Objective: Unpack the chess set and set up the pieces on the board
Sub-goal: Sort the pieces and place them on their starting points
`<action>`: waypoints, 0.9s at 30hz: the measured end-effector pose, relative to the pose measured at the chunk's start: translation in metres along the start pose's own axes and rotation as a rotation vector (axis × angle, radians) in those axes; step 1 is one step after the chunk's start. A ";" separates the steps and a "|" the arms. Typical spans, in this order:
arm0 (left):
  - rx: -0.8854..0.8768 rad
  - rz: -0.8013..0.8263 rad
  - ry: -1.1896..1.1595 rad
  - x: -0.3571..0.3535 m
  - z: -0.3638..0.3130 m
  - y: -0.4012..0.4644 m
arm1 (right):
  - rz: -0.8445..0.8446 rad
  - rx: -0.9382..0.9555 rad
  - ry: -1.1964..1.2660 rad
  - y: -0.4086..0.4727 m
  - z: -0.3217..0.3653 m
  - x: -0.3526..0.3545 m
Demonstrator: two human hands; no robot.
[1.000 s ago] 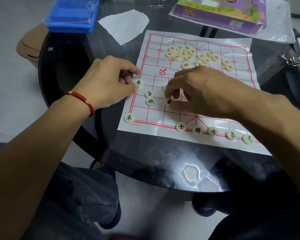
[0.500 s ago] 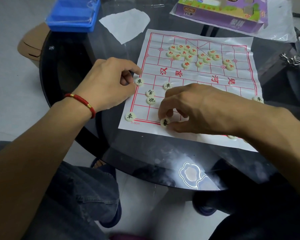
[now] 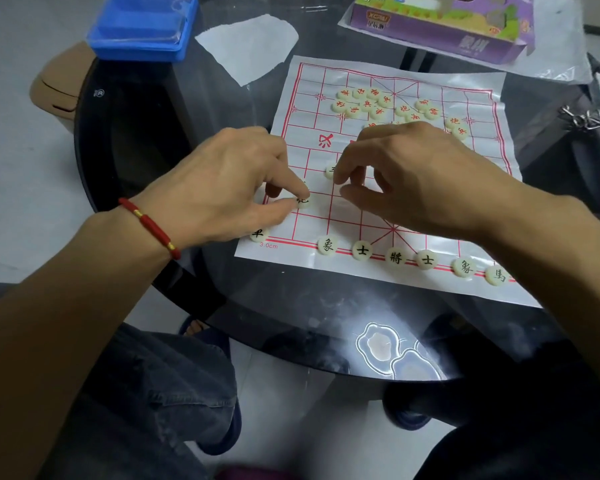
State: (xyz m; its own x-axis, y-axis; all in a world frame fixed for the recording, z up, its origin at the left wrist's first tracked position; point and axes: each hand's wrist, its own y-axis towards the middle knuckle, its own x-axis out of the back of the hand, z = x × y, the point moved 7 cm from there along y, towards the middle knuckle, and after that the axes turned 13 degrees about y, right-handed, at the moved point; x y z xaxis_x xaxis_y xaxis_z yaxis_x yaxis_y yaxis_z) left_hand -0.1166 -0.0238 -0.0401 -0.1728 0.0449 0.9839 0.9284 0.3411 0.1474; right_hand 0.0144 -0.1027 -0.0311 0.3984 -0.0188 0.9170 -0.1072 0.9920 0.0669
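Head view: nearest, along the lower edge of the paper board [image 3: 465, 289] on the glass bench [image 3: 291, 306], black-lettered pieces [image 3: 395, 258] sit in a row. Above them at mid frame, the left hand [image 3: 222, 188], a red bracelet [image 3: 149, 227] on its wrist, pinches one piece [image 3: 303, 201] between thumb and forefinger, while the right hand [image 3: 413, 178], fingers curled, touches another piece [image 3: 330, 171] with its fingertips; whether it grips that piece cannot be told. Farther up, red-lettered pieces [image 3: 378, 102] lie clustered on the board, with a blue tray [image 3: 139, 29] at upper left and a purple box [image 3: 440, 26] at upper right.
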 end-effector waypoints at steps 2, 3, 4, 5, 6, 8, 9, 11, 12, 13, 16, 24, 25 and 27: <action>0.002 0.022 0.017 -0.003 -0.001 0.000 | -0.008 -0.004 -0.010 0.002 -0.001 -0.002; 0.003 0.035 0.020 -0.004 -0.001 0.000 | -0.008 -0.007 -0.013 0.003 -0.002 -0.003; 0.000 0.046 0.017 -0.005 -0.002 0.000 | -0.012 -0.011 -0.014 0.003 -0.003 -0.003; -0.006 0.053 0.007 -0.006 -0.002 0.000 | -0.017 -0.015 -0.014 0.004 -0.003 -0.002; -0.015 0.060 -0.006 -0.006 -0.004 0.000 | -0.023 -0.016 -0.011 0.005 -0.004 -0.002; -0.028 0.080 -0.027 -0.008 -0.007 0.000 | -0.028 -0.017 -0.003 0.005 -0.004 -0.001; -0.024 0.081 -0.033 -0.009 -0.007 0.000 | -0.025 -0.018 0.001 0.005 -0.003 -0.002; 0.033 0.029 -0.054 -0.006 -0.003 0.001 | -0.009 -0.018 0.009 0.006 -0.001 -0.006; 0.085 -0.011 -0.065 -0.003 0.000 0.001 | 0.000 -0.015 0.015 0.006 0.000 -0.008; 0.137 -0.044 -0.065 0.000 0.004 0.002 | 0.009 -0.013 0.022 0.007 0.002 -0.009; 0.186 -0.055 0.002 -0.001 0.008 0.007 | 0.031 -0.001 0.032 0.009 0.008 -0.014; 0.112 0.044 0.076 -0.013 0.004 0.015 | 0.049 0.032 -0.006 0.014 0.019 -0.025; 0.109 0.049 0.072 -0.012 0.004 0.015 | 0.052 0.029 -0.016 0.015 0.019 -0.026; 0.106 0.059 0.069 -0.012 0.005 0.016 | 0.055 0.024 -0.032 0.016 0.018 -0.025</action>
State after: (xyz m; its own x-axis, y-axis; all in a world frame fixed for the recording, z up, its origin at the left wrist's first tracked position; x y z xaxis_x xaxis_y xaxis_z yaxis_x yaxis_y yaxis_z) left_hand -0.1017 -0.0144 -0.0500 -0.0927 0.0042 0.9957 0.8958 0.4369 0.0816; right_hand -0.0135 -0.0890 -0.0464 0.3621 0.0308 0.9316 -0.1503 0.9883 0.0257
